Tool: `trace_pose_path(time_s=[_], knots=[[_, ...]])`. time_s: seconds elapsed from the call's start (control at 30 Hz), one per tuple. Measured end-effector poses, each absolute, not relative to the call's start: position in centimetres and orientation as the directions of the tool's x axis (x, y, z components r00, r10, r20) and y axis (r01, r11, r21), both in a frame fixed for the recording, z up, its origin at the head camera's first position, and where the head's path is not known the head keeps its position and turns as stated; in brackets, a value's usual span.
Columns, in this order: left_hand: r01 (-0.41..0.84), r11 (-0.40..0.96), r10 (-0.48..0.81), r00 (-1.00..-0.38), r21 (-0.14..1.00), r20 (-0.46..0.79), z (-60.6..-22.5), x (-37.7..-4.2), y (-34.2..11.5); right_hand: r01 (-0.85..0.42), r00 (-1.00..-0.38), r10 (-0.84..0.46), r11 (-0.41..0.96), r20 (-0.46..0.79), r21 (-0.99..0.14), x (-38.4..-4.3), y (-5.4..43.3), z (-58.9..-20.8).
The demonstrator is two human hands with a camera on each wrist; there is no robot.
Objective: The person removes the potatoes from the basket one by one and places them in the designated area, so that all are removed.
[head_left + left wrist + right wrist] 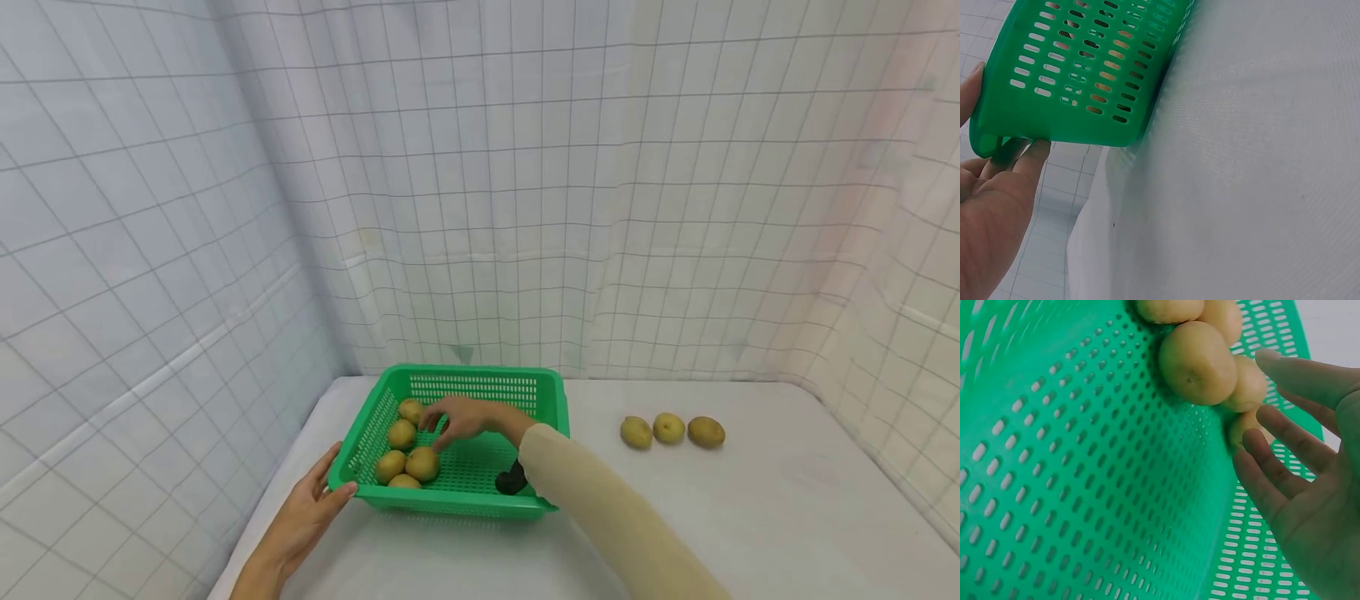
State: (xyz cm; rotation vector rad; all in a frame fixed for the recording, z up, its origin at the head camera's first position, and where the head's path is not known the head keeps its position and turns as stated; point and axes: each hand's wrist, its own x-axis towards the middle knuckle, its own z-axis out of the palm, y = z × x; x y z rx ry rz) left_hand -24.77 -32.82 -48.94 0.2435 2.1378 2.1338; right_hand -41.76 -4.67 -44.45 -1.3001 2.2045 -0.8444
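Note:
A green plastic basket [465, 497] with slotted walls stands on the white table, and several yellow-brown potatoes [422, 464] lie along its left side. My left hand [303, 512] grips the basket's front left corner; in the left wrist view the thumb lies on one side of the rim [985, 140] and the fingers on the other. Inside the basket, my right hand [467, 418] hovers beside the potatoes with its fingers spread and loosely bent. In the right wrist view nothing is in that hand [1310, 481], and a large potato [1197, 362] lies just past the fingertips.
Three more potatoes [669, 427] sit in a row on the white tabletop [750, 500], right of the basket. A black object [512, 479] shows beneath the right sleeve [600, 500]. Grid-patterned white curtains [480, 208] hang behind and at both sides.

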Motion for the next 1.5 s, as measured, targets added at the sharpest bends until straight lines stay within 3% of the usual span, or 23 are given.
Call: trace_pose_path(time_s=[0.3,0.43,0.7,0.9,1.5], knots=[[0.040,-0.007,0.206,-0.978,0.999,0.041,-48.7,-25.0,-32.4,-0.628,-0.412,-0.890,0.434,-0.198,-0.646,-41.7,-5.3,-45.2],[0.014,-0.006,0.195,-0.981,1.000,0.015,-48.7,-24.7,-32.4,-0.641,-0.438,-0.869,0.483,-0.233,-0.596,-41.0,-5.7,-46.0],[0.002,0.003,0.193,-0.981,1.000,0.001,-48.9,-23.7,-32.9,-0.642,-0.443,-0.876,0.457,-0.188,-0.615,-40.1,-6.4,-46.9],[0.008,0.001,0.197,-0.980,1.000,0.007,-49.0,-24.2,-32.6,-0.613,-0.485,-0.855,0.482,-0.183,-0.627,-40.7,-5.5,-46.9],[0.016,-0.023,0.159,-0.987,1.000,0.020,-49.4,-24.6,-32.7,-0.599,-0.514,-0.846,0.474,-0.144,-0.645,-41.0,-4.3,-43.8]])
